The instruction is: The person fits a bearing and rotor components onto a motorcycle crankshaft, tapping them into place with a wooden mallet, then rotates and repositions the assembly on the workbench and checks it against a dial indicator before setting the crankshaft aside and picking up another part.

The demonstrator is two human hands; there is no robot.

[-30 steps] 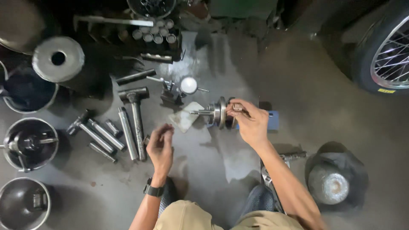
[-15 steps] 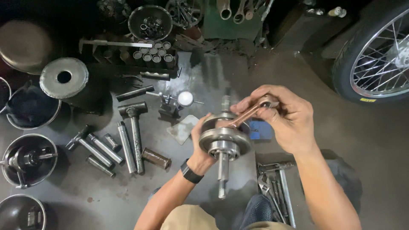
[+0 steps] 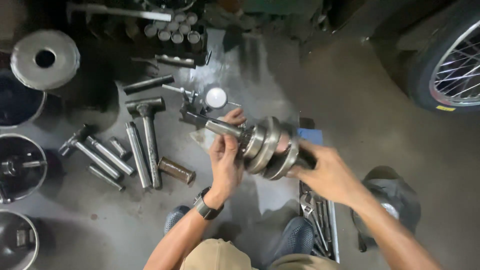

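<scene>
A steel crankshaft (image 3: pixel 265 146) with two round flywheel webs is held level above the floor, its shaft pointing left. My left hand (image 3: pixel 226 159) grips the shaft end beside the left web; a black watch sits on that wrist. My right hand (image 3: pixel 325 172) grips the right end, partly blurred. Behind the shaft tip stands a dial gauge (image 3: pixel 216 98) on a small stand.
A hammer (image 3: pixel 147 135), several steel rods and punches (image 3: pixel 102 157) and a rusty sleeve (image 3: pixel 176 170) lie on the floor to the left. Metal bowls (image 3: pixel 22 165) line the left edge. A tray of wrenches (image 3: pixel 320 220) lies at the right, a spoked wheel (image 3: pixel 452 70) at the far right.
The crankshaft was upright with its shaft pointing down; now it lies level, shaft to the left. My left hand moved to the shaft end and my right hand dropped to the other end.
</scene>
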